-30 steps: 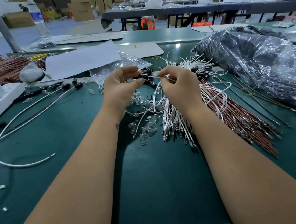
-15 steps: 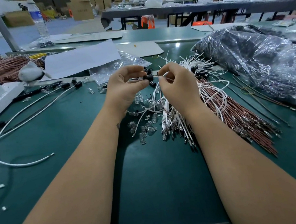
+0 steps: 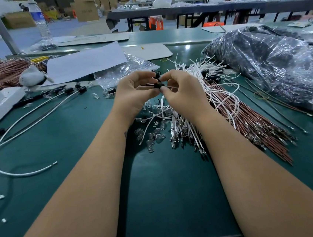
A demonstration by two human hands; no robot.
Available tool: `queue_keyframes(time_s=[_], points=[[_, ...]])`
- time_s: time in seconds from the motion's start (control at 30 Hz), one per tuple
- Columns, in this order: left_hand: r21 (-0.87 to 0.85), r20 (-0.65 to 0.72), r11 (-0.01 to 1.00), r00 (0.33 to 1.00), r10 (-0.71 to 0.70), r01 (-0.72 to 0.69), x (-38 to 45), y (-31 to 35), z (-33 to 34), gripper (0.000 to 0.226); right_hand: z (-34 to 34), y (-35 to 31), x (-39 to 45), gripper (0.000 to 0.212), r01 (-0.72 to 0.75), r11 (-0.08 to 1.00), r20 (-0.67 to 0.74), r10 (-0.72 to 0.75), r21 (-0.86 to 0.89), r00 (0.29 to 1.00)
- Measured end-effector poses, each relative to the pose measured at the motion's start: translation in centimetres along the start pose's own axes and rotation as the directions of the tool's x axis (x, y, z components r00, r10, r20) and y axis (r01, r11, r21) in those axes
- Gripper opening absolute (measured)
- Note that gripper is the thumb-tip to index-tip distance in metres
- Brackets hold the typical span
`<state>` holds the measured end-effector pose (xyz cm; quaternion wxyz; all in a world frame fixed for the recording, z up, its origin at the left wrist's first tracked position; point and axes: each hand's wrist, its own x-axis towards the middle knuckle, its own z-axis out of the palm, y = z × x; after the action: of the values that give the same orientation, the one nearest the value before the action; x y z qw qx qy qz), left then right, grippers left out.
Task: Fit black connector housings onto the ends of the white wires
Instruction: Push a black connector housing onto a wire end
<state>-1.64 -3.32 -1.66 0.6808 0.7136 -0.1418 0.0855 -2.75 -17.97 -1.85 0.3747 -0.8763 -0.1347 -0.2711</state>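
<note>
Left hand (image 3: 136, 93): fingers pinch black connector housing (image 3: 159, 85).
Right hand (image 3: 183, 94): fingertips pinch white wire (image 3: 171, 87) at housing.
Location: above white wire bundle (image 3: 187, 122), green table (image 3: 169, 194).

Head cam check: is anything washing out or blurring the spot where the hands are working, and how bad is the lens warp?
Head view: black connector housing between left hand and right hand is evenly lit and fairly sharp; glare sits only on the plastic bag and as a small spot on the green table; forearms balloon from wide-angle stretch near the bottom edge; background benches are soft.
</note>
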Motion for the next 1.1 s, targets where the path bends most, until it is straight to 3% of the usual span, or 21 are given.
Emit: queue_keyframes(time_s=[0.13,0.37,0.5,0.57,0.67,0.77,0.87,0.93,1.0,1.1], points=[[0.011,0.020,1.000,1.000,0.008,-0.008,0.0,0.0,0.1,0.035,-0.1,-0.1,0.0,0.014,-0.011,0.999,0.041,0.013,-0.049,0.999],[0.096,-0.064,0.993,0.995,0.079,-0.072,0.1,0.0,0.1,0.019,0.0,-0.2,0.0,0.014,0.023,0.990,0.062,-0.014,-0.137,0.998],[0.316,-0.144,0.944,0.979,0.146,-0.094,0.3,-0.1,0.0,0.016,0.2,0.1,0.2,0.013,0.023,0.935,-0.026,-0.034,-0.354,0.999],[0.484,-0.288,0.875,0.941,0.179,-0.018,0.5,-0.4,-0.9,0.020,0.0,0.2,0.3,0.016,-0.044,0.884,-0.103,-0.005,-0.466,0.995],[0.571,-0.517,0.800,0.837,0.178,0.183,0.7,-0.6,-2.8,0.028,-0.4,0.2,0.2,0.020,-0.120,0.805,-0.191,0.008,-0.582,0.982],[0.669,-0.580,0.669,0.790,0.197,0.324,0.6,-0.6,-3.5,0.033,-0.6,-0.3,0.2,0.016,-0.115,0.791,-0.195,-0.006,-0.601,0.981],[0.848,-0.421,0.464,0.858,0.293,0.257,0.3,-0.3,-2.7,0.040,-0.2,-0.6,0.2,0.014,-0.066,0.843,-0.126,-0.002,-0.534,0.992],[0.907,-0.205,0.420,0.914,0.350,0.043,0.4,-0.1,-1.4,0.042,0.0,-0.9,0.1,0.012,-0.027,0.890,-0.074,-0.008,-0.454,0.997],[0.907,0.025,0.381,0.924,0.380,-0.181,0.4,0.2,0.2,0.033,0.2,-1.4,0.1,0.010,0.017,0.928,-0.020,-0.026,-0.371,0.999],[0.878,0.127,0.389,0.920,0.371,-0.278,0.5,0.0,1.3,0.029,0.1,-1.6,0.1,0.012,0.044,0.936,0.006,-0.045,-0.349,0.999]])
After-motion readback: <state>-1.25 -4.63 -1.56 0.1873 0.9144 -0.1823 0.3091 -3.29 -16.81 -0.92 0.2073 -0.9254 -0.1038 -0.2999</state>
